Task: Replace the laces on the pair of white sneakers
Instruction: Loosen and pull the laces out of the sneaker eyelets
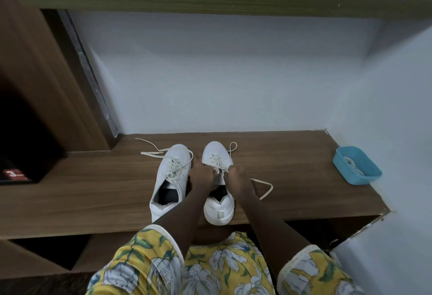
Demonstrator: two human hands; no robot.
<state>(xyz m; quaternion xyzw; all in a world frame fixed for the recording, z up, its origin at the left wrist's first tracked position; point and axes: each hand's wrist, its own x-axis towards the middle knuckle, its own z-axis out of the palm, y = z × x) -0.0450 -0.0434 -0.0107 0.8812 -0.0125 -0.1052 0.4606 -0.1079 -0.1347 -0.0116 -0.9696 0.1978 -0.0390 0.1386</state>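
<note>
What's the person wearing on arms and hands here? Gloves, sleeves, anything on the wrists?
No gloves: the left hand and right hand are bare, as are both forearms. No watch or bracelet shows; rings are too small to tell. The left sleeve and right sleeve are short, loose and yellow, printed with white flowers and green leaves, with a white trim at the cuff.

On my feed there's a brown wood-grain bench (70,189) tucked into a corner of pale bluish-white walls (210,72). A tall wooden cabinet (35,61) stands on the left (dark inside), and an olive-green ledge (210,0) runs overhead. The light is dim and flat.
</note>
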